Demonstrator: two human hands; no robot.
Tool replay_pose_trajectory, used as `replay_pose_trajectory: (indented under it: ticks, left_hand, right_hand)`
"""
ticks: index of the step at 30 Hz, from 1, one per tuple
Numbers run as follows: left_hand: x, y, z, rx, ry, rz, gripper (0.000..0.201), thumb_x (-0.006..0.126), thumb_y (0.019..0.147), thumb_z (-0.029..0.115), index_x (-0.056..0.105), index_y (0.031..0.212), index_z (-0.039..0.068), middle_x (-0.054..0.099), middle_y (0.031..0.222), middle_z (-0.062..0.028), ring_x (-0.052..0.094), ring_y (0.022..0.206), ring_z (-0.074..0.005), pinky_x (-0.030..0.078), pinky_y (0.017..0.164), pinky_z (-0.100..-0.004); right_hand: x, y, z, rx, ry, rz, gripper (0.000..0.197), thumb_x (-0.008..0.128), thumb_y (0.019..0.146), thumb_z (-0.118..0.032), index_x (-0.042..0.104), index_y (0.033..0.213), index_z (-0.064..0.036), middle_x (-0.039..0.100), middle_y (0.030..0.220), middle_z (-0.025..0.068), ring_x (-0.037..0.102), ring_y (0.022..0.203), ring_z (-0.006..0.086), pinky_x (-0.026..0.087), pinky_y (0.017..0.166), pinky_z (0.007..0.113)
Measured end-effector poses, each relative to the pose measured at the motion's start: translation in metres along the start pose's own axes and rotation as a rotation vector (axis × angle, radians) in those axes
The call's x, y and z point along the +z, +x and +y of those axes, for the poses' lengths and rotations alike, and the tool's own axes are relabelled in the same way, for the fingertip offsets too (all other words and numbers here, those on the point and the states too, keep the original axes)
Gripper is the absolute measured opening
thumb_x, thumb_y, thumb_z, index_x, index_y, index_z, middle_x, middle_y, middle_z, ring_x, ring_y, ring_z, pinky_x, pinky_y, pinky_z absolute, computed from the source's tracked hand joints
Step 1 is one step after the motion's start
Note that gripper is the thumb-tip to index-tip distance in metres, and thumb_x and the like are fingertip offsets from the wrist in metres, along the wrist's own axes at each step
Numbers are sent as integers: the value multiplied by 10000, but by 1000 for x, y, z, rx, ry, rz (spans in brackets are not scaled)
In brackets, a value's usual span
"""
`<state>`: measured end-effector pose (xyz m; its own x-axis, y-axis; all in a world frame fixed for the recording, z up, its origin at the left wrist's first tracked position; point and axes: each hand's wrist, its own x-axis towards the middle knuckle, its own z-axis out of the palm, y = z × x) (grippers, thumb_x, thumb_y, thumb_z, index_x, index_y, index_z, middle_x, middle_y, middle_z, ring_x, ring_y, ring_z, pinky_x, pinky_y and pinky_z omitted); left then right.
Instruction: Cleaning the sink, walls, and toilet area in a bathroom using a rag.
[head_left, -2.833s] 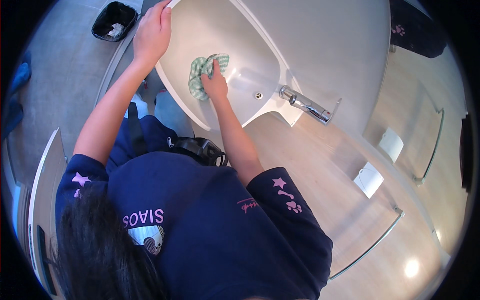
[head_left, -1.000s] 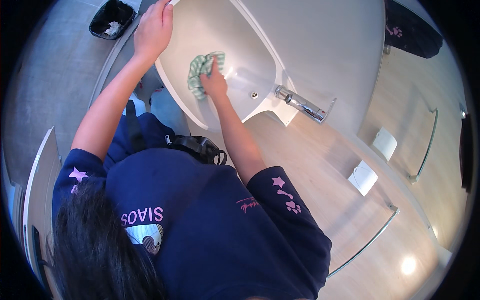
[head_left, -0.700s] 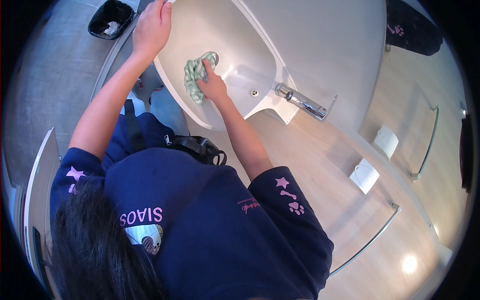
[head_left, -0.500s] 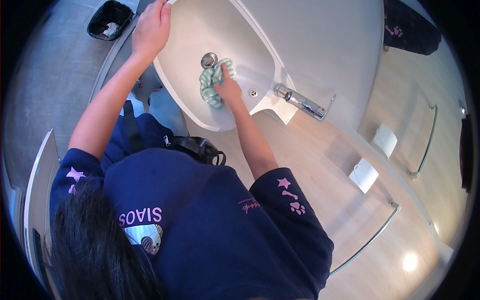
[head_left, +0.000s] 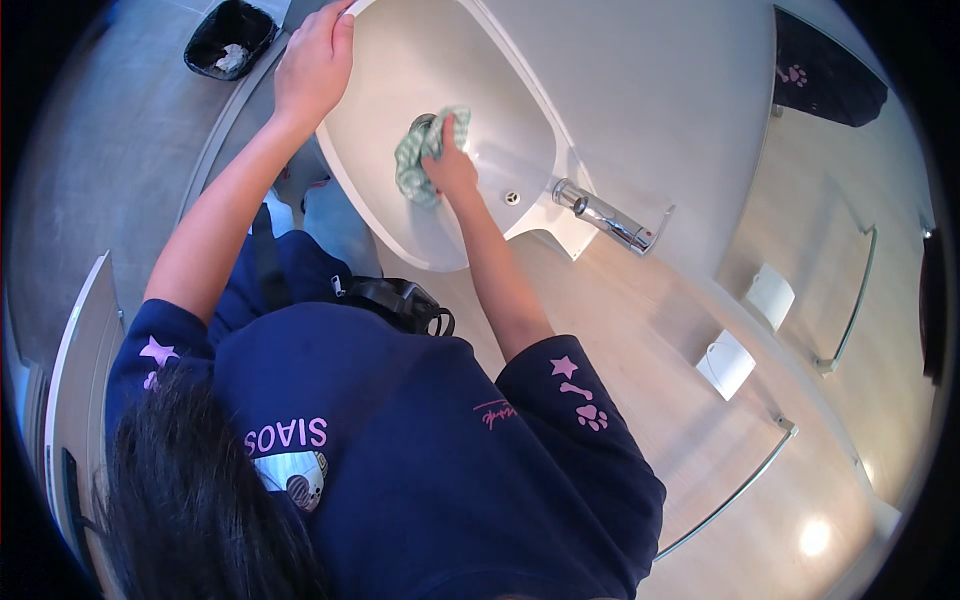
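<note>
A white washbasin (head_left: 385,60) is in front of me. My left hand (head_left: 315,75) grips its rim at the far left, the thumb lying along the edge. Inside the bowl, my right hand (head_left: 450,172) presses a crumpled green-and-white checked cloth (head_left: 411,165) against the surface, its index finger stretched along the fabric. The cloth partly covers the round metal drain (head_left: 424,121). A small overflow hole (head_left: 512,198) shows to the right of my right hand.
A chrome tap (head_left: 605,215) stands at the basin's right side. A black-lined bin (head_left: 228,45) is on the floor at the far left. On the right are a white paper holder (head_left: 727,364), a metal rail (head_left: 735,490) and a mirror (head_left: 800,210).
My right hand has pushed the cloth a little farther away, so it now overlaps the drain, which was in full view before. My left hand stays on the rim.
</note>
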<state>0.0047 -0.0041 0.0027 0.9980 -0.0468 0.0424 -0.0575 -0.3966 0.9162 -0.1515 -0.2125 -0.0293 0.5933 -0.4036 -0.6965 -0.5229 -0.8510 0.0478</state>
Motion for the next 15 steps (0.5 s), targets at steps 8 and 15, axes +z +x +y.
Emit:
replay_pose_trajectory:
  ticks: [8, 15]
  left_hand:
    - [-5, 2, -2, -52, 25, -18, 328, 350, 914, 266, 500, 1126, 65, 560, 1044, -144, 531, 977, -300, 407, 828, -348]
    - [-7, 2, -2, -55, 21, -30, 332, 351, 915, 269, 495, 1129, 61, 552, 1058, -144, 525, 981, -301, 409, 825, -350]
  right_hand:
    - [7, -26, -7, -87, -84, -211, 855, 515, 725, -264, -38, 1379, -279, 618, 823, 195, 608, 735, 335, 474, 657, 419]
    - [15, -22, -27, -100, -62, -151, 890, 520, 714, -273, -76, 1375, -258, 619, 838, 204, 609, 749, 347, 477, 679, 407]
